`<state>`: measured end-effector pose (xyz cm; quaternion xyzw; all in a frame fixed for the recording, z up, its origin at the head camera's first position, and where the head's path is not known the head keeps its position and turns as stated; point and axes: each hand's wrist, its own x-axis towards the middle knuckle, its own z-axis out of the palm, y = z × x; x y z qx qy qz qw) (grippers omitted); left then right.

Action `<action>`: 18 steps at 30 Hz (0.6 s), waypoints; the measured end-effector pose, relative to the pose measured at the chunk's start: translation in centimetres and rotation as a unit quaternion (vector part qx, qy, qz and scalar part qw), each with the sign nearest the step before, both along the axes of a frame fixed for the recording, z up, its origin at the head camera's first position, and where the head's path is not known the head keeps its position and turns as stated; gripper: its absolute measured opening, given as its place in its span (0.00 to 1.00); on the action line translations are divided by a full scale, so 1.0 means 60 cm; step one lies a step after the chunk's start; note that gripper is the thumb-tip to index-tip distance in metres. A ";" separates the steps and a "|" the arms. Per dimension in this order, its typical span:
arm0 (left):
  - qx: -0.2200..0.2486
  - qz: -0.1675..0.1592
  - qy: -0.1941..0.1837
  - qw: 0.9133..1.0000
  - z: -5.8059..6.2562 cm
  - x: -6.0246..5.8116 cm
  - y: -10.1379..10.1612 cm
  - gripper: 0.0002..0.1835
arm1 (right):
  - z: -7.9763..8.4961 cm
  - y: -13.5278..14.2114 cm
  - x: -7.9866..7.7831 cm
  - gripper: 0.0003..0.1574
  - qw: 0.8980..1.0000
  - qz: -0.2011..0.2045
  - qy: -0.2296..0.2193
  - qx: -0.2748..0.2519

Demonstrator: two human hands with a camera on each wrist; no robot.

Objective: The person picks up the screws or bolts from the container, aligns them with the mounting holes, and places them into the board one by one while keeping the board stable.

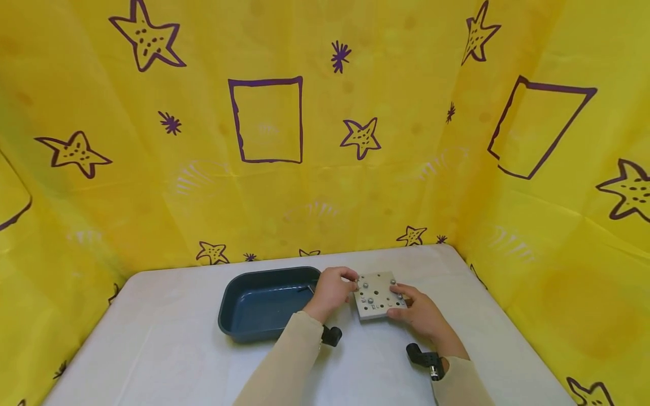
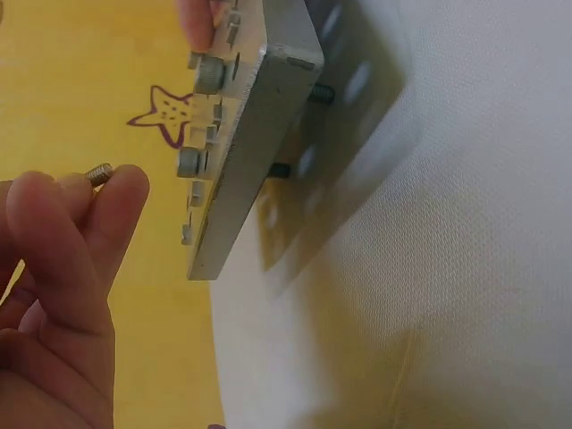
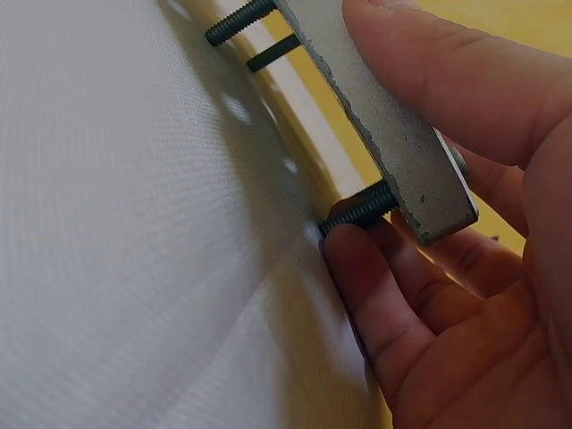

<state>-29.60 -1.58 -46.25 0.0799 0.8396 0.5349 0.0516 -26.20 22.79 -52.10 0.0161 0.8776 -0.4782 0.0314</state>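
Note:
My right hand (image 1: 425,317) grips a square metal plate (image 1: 383,282) by its right edge, holding it tilted over the white table. Socket-head bolts (image 2: 211,75) stand in several of the plate's holes, and their dark threaded ends (image 3: 362,206) stick out underneath. One right fingertip (image 3: 357,259) is right at a threaded end. Beside the plate's left edge, my left hand (image 1: 330,290) pinches a small bolt (image 2: 99,174); only its threaded tip shows between the fingers, the rest hidden by them.
A dark blue plastic bin (image 1: 238,336) stands on the white-covered table (image 1: 167,338), just left of my left hand. Small dark pieces (image 1: 307,289) lie at its right side, partly behind that hand. Yellow patterned curtains (image 1: 325,192) enclose the table's back and sides.

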 end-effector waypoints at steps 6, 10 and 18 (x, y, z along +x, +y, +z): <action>-0.075 -0.007 0.038 0.996 -0.002 -0.011 0.012 0.07 | 0.002 0.000 -0.001 0.48 1.000 0.002 0.002 0.001; -0.103 -0.019 0.054 0.993 -0.009 -0.017 0.020 0.08 | 0.002 0.000 -0.001 0.47 1.000 0.006 0.005 0.002; -0.134 -0.025 0.080 0.987 -0.020 -0.021 0.032 0.07 | 0.001 0.002 0.000 0.46 1.000 0.005 0.006 0.005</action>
